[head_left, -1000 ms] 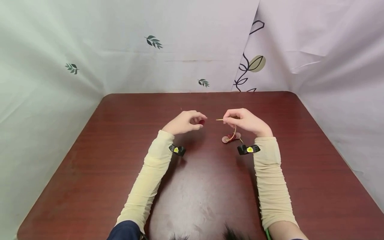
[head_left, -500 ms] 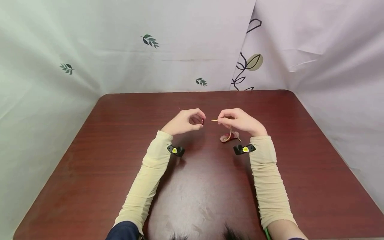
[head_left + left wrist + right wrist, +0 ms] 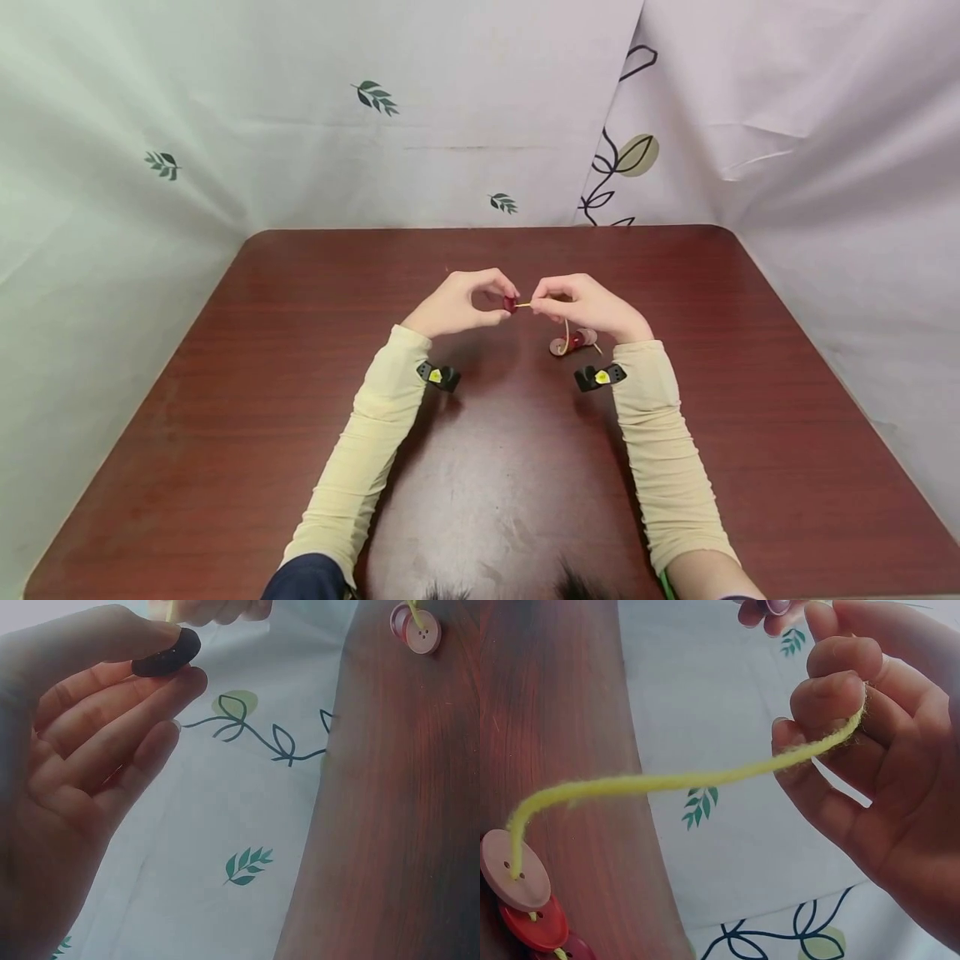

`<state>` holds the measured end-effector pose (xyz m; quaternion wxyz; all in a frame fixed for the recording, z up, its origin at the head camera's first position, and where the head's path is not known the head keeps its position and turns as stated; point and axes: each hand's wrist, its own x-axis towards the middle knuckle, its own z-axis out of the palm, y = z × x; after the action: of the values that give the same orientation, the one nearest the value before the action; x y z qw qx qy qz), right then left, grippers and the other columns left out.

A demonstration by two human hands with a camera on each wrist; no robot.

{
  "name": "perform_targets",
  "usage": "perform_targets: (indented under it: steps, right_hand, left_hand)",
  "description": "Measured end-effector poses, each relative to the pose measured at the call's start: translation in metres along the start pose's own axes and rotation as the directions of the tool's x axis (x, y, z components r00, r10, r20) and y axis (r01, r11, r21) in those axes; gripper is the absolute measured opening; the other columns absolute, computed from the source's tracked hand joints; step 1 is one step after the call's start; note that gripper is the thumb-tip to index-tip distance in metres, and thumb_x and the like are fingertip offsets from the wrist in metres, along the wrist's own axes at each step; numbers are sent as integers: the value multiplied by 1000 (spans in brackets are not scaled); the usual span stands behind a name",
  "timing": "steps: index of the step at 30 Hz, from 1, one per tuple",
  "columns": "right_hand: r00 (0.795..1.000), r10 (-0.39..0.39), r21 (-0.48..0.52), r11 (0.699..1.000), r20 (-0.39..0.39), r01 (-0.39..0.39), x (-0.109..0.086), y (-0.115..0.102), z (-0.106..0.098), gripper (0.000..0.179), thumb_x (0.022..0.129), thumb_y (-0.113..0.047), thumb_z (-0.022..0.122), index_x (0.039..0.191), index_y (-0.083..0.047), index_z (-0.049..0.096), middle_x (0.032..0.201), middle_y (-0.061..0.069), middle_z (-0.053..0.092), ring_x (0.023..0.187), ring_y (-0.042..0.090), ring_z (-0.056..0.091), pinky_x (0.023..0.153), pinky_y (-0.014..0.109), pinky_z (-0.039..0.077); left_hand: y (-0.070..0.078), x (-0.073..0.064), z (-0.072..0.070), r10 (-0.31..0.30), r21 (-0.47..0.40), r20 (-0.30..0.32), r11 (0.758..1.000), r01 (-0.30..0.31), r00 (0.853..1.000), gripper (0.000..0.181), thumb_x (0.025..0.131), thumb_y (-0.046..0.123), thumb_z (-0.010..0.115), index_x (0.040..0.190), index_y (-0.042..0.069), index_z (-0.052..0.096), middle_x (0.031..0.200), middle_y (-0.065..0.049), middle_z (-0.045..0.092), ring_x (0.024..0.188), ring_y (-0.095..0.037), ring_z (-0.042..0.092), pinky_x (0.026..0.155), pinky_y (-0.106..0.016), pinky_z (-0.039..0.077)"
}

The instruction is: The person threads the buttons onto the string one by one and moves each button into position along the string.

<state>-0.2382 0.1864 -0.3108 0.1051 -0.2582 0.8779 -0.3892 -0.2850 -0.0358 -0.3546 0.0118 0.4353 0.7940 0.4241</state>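
Between thumb and fingertips my left hand [image 3: 457,307] pinches a dark red button [image 3: 511,304], which looks nearly black in the left wrist view [image 3: 166,654]. My right hand [image 3: 592,307] pinches a yellow string [image 3: 705,780] near its end, and the short tip of it reaches the button's face. Whether the tip has entered a hole is too small to tell. From the right hand the string hangs down to a row of threaded buttons [image 3: 576,342] on the table. A pink button [image 3: 516,870] sits at the near end of that row, with red ones behind it.
The dark reddish-brown table [image 3: 480,467] stretches beneath both forearms. White cloth [image 3: 300,150] with leaf prints stands behind the table and at both sides. Each wrist carries a small black camera, like the left one [image 3: 440,377].
My right hand has moved left with the string, so its tip now meets the button. The left hand has stayed nearly in place, and its button has turned slightly.
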Motion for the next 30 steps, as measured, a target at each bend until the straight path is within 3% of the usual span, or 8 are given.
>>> perform_targets:
  steps: [12, 20, 26, 30]
  right_hand:
    - [999, -36, -36, 999, 20, 36, 2, 0, 1, 9, 87, -15, 55, 81, -11, 59, 61, 5, 47, 52, 8, 40, 48, 22, 33]
    - [999, -19, -43, 999, 36, 21, 2, 0, 1, 9, 87, -15, 55, 81, -10, 59, 61, 7, 48, 51, 8, 40, 48, 23, 33]
    - [999, -27, -28, 999, 44, 28, 3, 0, 3, 9, 87, -15, 55, 81, -10, 60, 62, 6, 47, 51, 7, 40, 48, 22, 33]
    - [999, -27, -27, 999, 43, 28, 4, 0, 4, 9, 87, -16, 56, 82, -11, 60, 62, 7, 48, 52, 8, 41, 48, 23, 33]
  left_hand:
    - [3, 2, 1, 14, 37, 38, 999, -15, 999, 21, 77, 16, 66, 95, 21, 59, 89, 8, 63, 86, -3, 58, 81, -27, 45]
    - [2, 0, 1, 19, 68, 24, 997, -20, 1000, 21, 77, 17, 66, 95, 21, 58, 87, 10, 63, 84, -4, 58, 77, -26, 46]
    - [2, 1, 1, 33, 63, 30, 997, -34, 999, 21, 76, 17, 67, 95, 20, 57, 86, 9, 63, 85, -13, 61, 79, -26, 46]
    - [3, 1, 1, 26, 51, 40, 998, -28, 999, 24, 76, 16, 68, 96, 19, 55, 86, 9, 63, 85, -8, 60, 81, -25, 46]
